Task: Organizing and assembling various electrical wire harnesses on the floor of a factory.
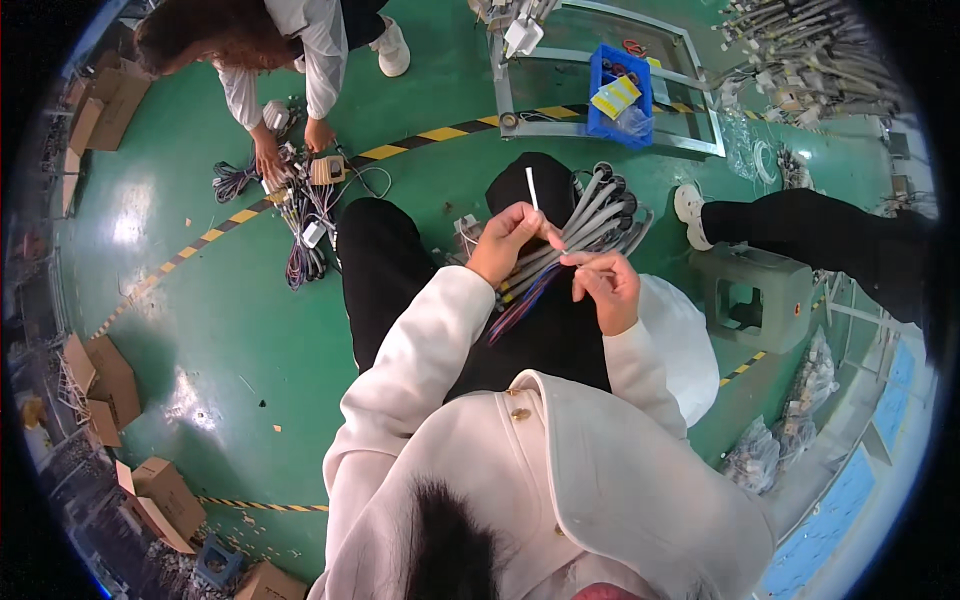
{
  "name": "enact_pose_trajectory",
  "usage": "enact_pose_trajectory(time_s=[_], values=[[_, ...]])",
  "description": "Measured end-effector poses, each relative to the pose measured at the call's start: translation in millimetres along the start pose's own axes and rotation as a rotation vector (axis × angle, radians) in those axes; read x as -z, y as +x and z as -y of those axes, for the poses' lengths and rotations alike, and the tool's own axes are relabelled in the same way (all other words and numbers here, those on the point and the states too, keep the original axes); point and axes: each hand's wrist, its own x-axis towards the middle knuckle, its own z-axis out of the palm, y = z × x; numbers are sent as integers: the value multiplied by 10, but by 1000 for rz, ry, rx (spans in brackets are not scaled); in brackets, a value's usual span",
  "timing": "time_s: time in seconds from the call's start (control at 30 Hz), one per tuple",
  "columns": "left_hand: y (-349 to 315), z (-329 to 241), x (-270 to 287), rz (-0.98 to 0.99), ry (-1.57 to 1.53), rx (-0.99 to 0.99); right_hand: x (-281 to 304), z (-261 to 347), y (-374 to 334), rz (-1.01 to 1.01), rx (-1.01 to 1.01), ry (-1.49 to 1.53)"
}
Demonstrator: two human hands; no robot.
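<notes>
My left hand [512,243] is closed in a pinch on a thin white strip [532,188], which sticks up past the fingertips. My right hand [610,285] meets it with bent fingers, its fingertips close against the left ones. Whatever those right fingers pinch is too small to make out. Under both hands, a bundle of grey cables [603,212] lies across my lap. Dark, rounded ends show at its far side, and loose coloured wires [518,308] fan out at the near side.
At the far left a co-worker's hands [268,160] handle a wire harness [305,225] on the floor. A blue bin [620,130] rests on a metal frame [690,85] ahead. To the right are a grey-green stool [785,300] and another person's leg [800,215]. Cardboard boxes [165,500] line the left.
</notes>
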Motion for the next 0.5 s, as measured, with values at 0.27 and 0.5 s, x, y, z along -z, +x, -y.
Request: enact_pose_trajectory(time_s=[0.27,0.5], values=[[193,-91,-54,176,124,138,83,-70,203,36,99,-535],[79,-220,-93,211,666,-101,156,-31,235,206,236,-696]])
